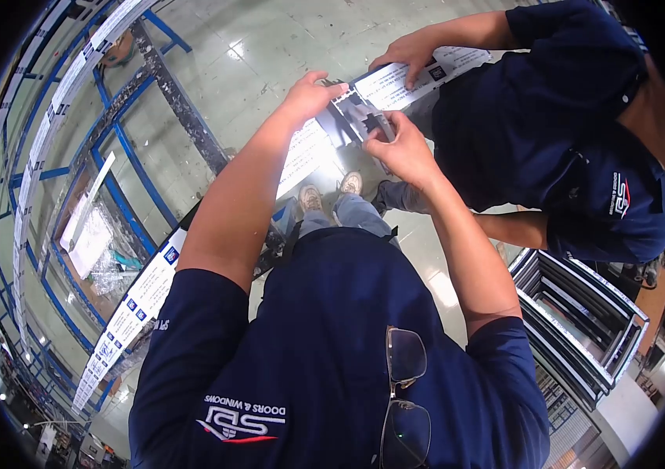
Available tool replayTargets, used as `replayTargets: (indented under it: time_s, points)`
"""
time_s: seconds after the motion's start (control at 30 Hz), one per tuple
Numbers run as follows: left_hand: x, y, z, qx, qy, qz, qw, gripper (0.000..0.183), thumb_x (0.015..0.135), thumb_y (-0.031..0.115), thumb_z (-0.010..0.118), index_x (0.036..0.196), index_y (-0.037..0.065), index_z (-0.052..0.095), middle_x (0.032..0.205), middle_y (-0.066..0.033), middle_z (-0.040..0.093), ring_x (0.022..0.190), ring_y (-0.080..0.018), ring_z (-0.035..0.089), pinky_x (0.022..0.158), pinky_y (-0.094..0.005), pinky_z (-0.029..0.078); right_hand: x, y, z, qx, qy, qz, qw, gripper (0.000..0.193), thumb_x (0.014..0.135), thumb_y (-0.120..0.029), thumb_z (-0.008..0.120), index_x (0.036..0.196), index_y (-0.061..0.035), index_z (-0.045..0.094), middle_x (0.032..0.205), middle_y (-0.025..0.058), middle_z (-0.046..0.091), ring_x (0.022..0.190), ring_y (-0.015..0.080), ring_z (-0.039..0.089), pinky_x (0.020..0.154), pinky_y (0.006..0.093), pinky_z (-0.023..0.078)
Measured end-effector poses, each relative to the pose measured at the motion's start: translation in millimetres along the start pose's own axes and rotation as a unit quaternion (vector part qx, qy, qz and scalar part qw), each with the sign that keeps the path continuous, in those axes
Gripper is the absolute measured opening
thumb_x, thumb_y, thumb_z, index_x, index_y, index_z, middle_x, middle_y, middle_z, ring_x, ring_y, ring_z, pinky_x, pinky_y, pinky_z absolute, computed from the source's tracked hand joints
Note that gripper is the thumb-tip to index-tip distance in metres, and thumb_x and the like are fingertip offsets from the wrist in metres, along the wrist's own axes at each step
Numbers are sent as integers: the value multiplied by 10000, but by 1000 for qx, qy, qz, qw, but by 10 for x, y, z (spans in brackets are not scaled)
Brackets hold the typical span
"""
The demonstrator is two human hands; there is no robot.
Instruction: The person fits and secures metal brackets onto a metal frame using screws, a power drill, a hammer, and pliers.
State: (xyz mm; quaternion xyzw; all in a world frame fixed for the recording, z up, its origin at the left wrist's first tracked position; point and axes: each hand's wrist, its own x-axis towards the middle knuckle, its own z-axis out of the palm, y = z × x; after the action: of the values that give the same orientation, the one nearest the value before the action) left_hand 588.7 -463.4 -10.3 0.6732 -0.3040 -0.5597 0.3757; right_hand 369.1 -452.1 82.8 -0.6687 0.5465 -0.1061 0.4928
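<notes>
A short grey metal profile piece [357, 112] with channels and notched edges lies crosswise between my hands, in front of me. My left hand [310, 95] grips its far-left end, fingers curled over the edge. At the near-right end my right hand [406, 148] pinches it between thumb and fingers. The piece sits where two long profiles meet: a film-covered profile [307, 155] on my side and another film-covered profile [399, 84] toward the co-worker. Whether it touches both is hard to make out. A co-worker's hand [412, 56] rests on the right-hand profile.
The co-worker [535, 133] stands close on my right. Blue metal racks [125, 148] with a paint-spotted bar [180, 94] stand at left. Another long film-covered profile [133, 313] runs along my left side. Dark frames [575, 320] are stacked at lower right. Sunglasses [406, 383] hang from my shirt.
</notes>
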Motion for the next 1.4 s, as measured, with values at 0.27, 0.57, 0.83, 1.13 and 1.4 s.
replayTargets:
  time_s: [0.27,0.57,0.83,1.13,1.4]
  points:
    - [-49,49,-15,-6,-1,0,1000,869,839,380,841,1512,-2,446,1301,-213,672,1150,-282,673,964,-365,530,117,-101,32,-233,50,-58,970,638,768,-278,757,1315,16,610,1318,260,536,1223,409,568,1072,463,466]
    - [10,-12,9,16,8,13,1000,858,823,386,847,1495,-1,480,1341,-234,645,1169,-297,670,977,-374,533,58,35,133,-236,80,-131,960,597,780,-195,752,1324,6,610,1258,227,579,1214,410,557,1058,474,463]
    - [17,-11,28,11,-2,2,1000,866,819,395,845,1501,9,477,1330,-227,652,1171,-288,667,976,-365,531,19,55,187,-260,108,-126,951,586,779,-176,748,1324,-8,612,1201,220,577,1172,405,549,1046,476,457]
    - [89,-56,4,-8,-14,16,1000,889,823,423,847,1499,-3,458,1311,-207,670,1161,-275,666,954,-380,535,197,95,-134,-123,4,-50,991,591,779,-226,780,1277,60,638,1017,160,693,864,211,679,746,342,554]
    - [182,-147,20,-2,-18,-6,1000,912,817,449,844,1524,33,444,1316,-180,676,1221,-288,630,1037,-395,480,217,65,-449,89,-27,79,993,613,845,-184,784,1369,61,584,1123,117,703,989,168,662,844,291,512]
